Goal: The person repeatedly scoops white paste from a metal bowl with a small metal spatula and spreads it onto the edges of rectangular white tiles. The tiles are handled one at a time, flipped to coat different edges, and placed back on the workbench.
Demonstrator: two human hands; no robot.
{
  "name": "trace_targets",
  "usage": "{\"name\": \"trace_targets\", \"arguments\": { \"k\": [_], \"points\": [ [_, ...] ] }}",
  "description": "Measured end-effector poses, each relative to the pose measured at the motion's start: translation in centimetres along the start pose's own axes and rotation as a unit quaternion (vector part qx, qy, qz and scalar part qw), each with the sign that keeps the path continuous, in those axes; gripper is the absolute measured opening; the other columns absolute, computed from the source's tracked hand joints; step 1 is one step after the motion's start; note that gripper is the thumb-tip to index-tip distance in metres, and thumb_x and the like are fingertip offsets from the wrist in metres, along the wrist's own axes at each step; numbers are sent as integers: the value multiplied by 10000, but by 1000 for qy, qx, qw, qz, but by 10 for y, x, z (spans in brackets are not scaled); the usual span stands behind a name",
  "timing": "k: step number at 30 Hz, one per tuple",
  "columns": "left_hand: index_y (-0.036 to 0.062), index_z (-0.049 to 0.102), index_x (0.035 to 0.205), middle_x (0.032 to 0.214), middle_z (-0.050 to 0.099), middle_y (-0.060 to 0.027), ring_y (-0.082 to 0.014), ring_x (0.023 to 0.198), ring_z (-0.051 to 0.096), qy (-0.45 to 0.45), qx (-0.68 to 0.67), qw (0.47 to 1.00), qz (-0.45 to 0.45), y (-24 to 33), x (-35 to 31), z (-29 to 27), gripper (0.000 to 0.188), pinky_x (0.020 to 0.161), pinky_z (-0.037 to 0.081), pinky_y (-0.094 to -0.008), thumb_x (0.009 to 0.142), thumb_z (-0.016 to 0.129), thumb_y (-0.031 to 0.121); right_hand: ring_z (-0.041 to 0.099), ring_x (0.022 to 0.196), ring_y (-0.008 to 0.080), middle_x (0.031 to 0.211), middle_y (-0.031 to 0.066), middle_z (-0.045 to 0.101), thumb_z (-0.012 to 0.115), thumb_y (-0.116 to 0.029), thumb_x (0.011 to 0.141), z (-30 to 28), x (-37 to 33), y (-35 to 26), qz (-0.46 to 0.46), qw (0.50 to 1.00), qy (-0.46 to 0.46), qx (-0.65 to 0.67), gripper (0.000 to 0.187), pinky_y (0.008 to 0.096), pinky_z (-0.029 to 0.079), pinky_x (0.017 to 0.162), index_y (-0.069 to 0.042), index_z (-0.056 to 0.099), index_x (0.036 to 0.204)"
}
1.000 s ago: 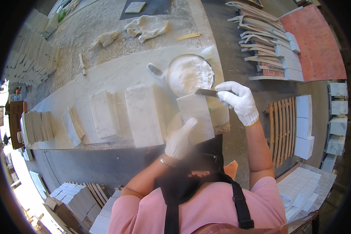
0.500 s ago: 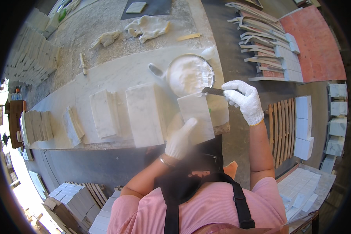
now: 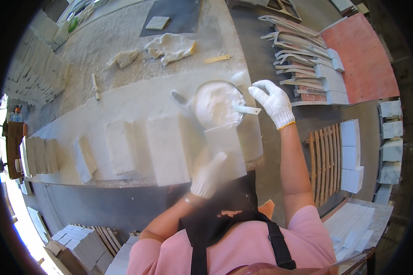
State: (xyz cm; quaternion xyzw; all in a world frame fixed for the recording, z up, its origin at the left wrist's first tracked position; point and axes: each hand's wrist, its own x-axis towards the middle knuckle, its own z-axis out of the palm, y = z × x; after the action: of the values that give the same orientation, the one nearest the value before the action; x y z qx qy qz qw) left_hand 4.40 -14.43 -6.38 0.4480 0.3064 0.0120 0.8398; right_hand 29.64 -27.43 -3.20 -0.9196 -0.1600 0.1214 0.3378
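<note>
Dusty bench (image 3: 119, 39); left hand (image 3: 206, 176) grips a tile (image 3: 227, 144), right hand (image 3: 271, 103) loosely open; seemingly a holding step; using the tool (image 3: 248, 110) needs a pinch

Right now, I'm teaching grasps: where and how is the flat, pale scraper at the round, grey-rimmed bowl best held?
Pinch the flat, pale scraper by its outer end, probably from the right: that end juts beyond the round bowl, while its inner end lies over the white contents.
</note>
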Motion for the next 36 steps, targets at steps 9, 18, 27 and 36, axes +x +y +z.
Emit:
{"name": "trace_targets", "arguments": {
  "k": [9,18,27,36],
  "points": [
    [-15,634,1353,1175,688,-47,-122,1023,622,8,-4,1000,-17,-2,-1,-3,388,900,516,-304,1022,683,182,655,1052,111,1165,26,742,845,-131,886,39,81,31,-22,978,-104,179,475,280,526,955,-49,709,1333],
    [-23,596,1404,1214,691,-63,-138,1074,625,-5,39,999,8,-10,4,-7,451,950,512,-320,1017,686,191,650,1042,116,1155,22,711,807,-103,922,-22,-20,5,-71,970,-38,229,415,285,536,950,-9,679,1305],
    [-33,619,1346,1215,694,-69,-142,1066,626,0,-9,1000,7,-7,2,-2,411,945,512,-319,1011,685,197,682,960,138,1051,52,738,846,-72,836,-28,-90,-11,-70,975,-125,169,345,300,547,887,16,777,1163],
    [-17,647,1314,1199,702,-79,-144,1057,625,-3,19,1000,6,-1,0,-1,382,944,511,-320,1005,689,203,742,951,187,1076,98,801,818,-162,856,-23,-89,-21,-112,980,-128,99,256,324,565,878,-71,832,1095]
  ]
}}
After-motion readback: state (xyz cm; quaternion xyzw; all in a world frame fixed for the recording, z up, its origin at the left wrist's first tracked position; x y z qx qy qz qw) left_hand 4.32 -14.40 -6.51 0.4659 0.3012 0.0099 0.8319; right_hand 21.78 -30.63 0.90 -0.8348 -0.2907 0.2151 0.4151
